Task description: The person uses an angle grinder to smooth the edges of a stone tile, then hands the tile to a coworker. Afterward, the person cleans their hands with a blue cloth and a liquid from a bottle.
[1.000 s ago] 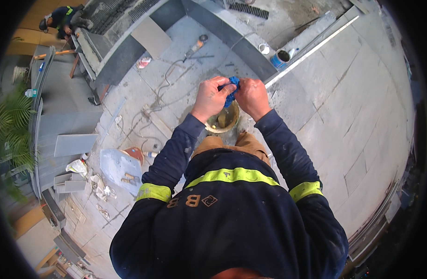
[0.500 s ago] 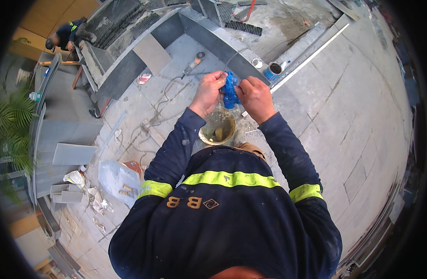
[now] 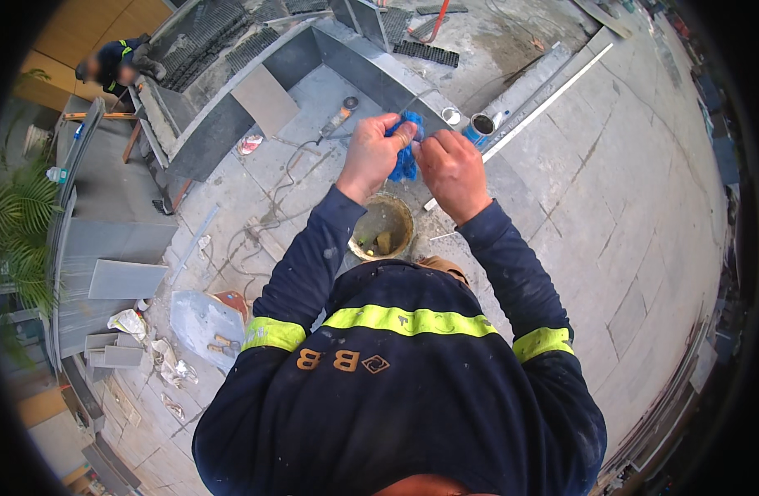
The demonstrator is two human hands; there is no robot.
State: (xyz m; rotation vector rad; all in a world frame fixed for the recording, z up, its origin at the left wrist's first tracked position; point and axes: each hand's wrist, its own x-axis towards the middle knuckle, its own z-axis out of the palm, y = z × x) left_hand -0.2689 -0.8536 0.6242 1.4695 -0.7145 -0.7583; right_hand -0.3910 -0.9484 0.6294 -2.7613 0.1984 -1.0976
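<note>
In front of me, my left hand is closed on a crumpled, bright blue bundle of thin, soft material; its exact kind I cannot make out. Its fingers and thumb pinch the upper part, while the lower part hangs free. Close beside it, my right hand is also closed, fingertips pressed together at the bundle's right side. Below the hands stands a round bucket, its inside smeared, with a yellowish lump in it that looks like a sponge.
Ahead lie an angle grinder with its cord and an open tin by a low grey stone wall. Leftward are a loose slab and a grey board with trowels. A co-worker bends at the far left.
My hands have drawn closer together, and the left thumb now lies across the blue bundle. The whole view has shifted slightly. The co-worker's arms have moved.
</note>
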